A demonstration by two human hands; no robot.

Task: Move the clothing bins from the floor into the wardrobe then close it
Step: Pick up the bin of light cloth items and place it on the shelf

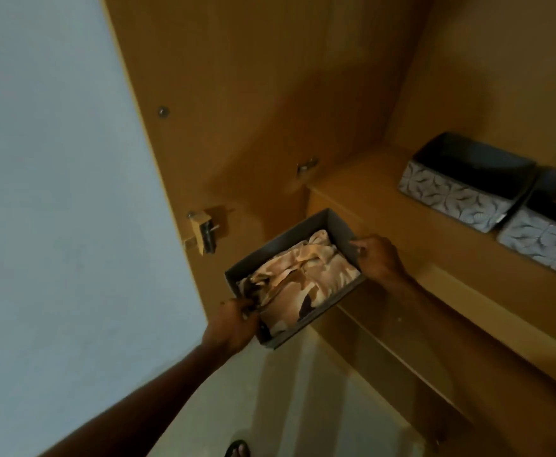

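Note:
I hold a grey fabric clothing bin [309,228] in the air in front of the open wooden wardrobe [385,209], just below and left of its shelf edge. Folded tan and brown patterned clothes [306,275] fill the bin. My left hand [237,321] grips the bin's near corner. My right hand [380,257] grips its right side. Two more grey patterned bins stand side by side on the wardrobe shelf, one bin [461,183] further back and a second bin [547,239] nearer, at the right edge of view.
The open wardrobe door [204,94] stands to the left, with a metal latch [204,230] and a hinge [307,165] on it. A pale wall [49,192] lies further left. Below is a light floor [319,407], with a sandalled foot [238,449].

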